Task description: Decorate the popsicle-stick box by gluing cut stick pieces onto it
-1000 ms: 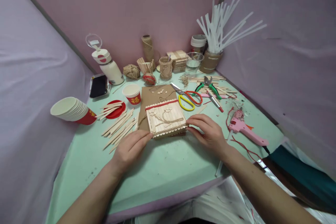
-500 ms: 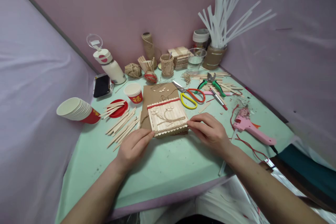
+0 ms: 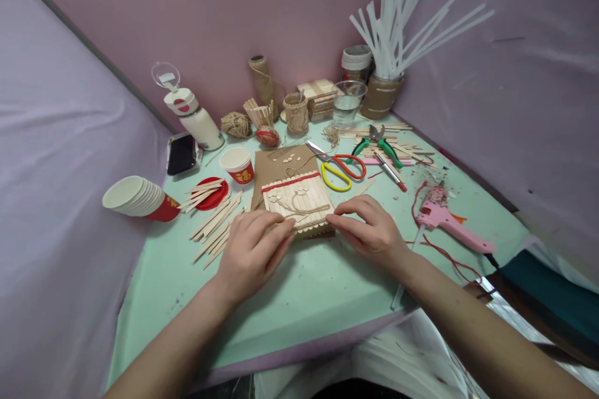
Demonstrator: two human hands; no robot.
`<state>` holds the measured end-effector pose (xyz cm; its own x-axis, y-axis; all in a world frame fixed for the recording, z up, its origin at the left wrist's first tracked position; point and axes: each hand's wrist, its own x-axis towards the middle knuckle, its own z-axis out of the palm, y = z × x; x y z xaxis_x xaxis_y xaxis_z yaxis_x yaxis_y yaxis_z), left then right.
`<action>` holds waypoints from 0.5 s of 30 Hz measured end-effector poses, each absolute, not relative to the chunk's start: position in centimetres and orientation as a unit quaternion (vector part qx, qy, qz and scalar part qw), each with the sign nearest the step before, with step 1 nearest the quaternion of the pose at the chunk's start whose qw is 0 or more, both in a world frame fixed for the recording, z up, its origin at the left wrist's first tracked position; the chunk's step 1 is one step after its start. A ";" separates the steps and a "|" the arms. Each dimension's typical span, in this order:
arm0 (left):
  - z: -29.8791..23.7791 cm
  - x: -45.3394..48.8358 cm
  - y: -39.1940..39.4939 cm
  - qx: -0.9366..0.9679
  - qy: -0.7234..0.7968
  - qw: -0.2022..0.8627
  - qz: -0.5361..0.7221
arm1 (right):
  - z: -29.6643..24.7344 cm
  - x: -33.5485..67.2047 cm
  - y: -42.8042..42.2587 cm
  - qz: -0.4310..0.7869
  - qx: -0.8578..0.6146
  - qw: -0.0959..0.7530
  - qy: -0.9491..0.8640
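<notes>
A small panel of wooden craft sticks (image 3: 299,202), trimmed with a red strip and a twine flower, lies on a brown cardboard sheet (image 3: 276,165) on the mint-green table (image 3: 299,293). My left hand (image 3: 255,252) rests over the panel's near left corner, fingers stretched onto it. My right hand (image 3: 369,230) touches the panel's near right corner, thumb and forefinger pinched at its edge.
Loose craft sticks (image 3: 218,227) and a stack of paper cups (image 3: 138,198) lie left. Scissors (image 3: 339,171), green pliers (image 3: 379,143) and a pink glue gun (image 3: 447,224) lie right. Twine rolls, a bottle (image 3: 191,115), a phone (image 3: 181,153) and a jar of white sticks (image 3: 381,93) line the back.
My left hand has slid forward and right onto the panel's near left corner. My right hand has shifted slightly left along the near edge. The camera view drifted a little.
</notes>
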<state>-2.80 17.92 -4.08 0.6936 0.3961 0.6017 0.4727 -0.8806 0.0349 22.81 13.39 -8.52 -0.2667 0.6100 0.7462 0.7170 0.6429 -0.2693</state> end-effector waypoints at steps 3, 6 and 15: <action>-3.8 -1.6 18.4 -0.942 -0.220 0.030 -0.253 | -8.4 22.8 13.3 -0.064 -0.417 0.437 -0.794; -3.9 -1.3 18.9 -0.951 -0.212 0.004 -0.224 | -8.4 22.7 13.3 -0.060 -0.422 0.435 -0.793; -1.3 -0.7 19.2 -0.973 -0.197 0.046 -0.107 | -6.4 25.1 11.7 -0.060 -0.496 0.414 -0.761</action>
<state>-0.73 19.19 -1.33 0.8995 0.3744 0.2254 0.3939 -0.9179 -0.0473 25.10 11.65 -6.39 -0.1645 0.7058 0.6891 0.8048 0.4999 -0.3199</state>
